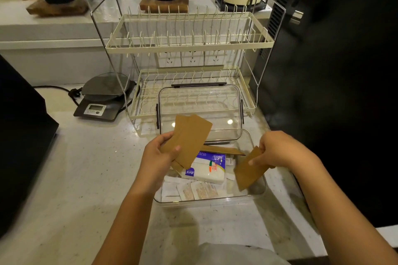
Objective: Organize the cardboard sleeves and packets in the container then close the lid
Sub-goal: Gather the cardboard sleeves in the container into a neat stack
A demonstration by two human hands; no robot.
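Observation:
A clear plastic container (259, 191) stands on the counter in front of me. Its clear lid (200, 109) is up, leaning back against the dish rack. My left hand (158, 157) grips a stack of brown cardboard sleeves (189, 137) above the container's left side. My right hand (277, 149) pinches another brown sleeve (248, 173) over the right side. Inside lie a white tissue pack (207, 169) with blue print, several small white packets (198, 190) and one more brown sleeve (224, 150) along the back.
A cream two-tier dish rack (189, 46) stands right behind the container. A digital kitchen scale (103, 99) with a cable sits to the left. A dark appliance (333, 71) fills the right side, and another dark box (19, 135) stands at the left edge.

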